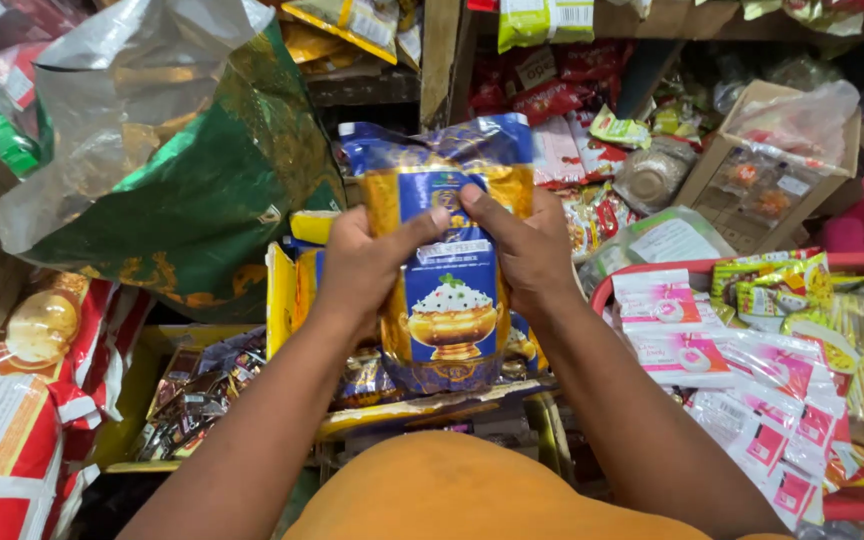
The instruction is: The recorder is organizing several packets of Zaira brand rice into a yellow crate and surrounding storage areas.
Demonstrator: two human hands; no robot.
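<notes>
I hold a blue and gold packet of rice (449, 300) upright in front of me with both hands. My left hand (367, 262) grips its left side, thumb across the front. Gripping the right side is my right hand (524, 247), its thumb pressed on the upper front. The packet shows a picture of a bowl of rice. Below it stands a cardboard box (282, 290) with more blue and gold packets (367, 378) inside.
A large green and gold sack (202, 190) with a clear plastic liner stands at the left. Red and white sacks (12, 440) lie at lower left. A red basket (652, 272) at the right holds pink and white sachets (742, 390). Shelves of snack packets (572, 100) fill the back.
</notes>
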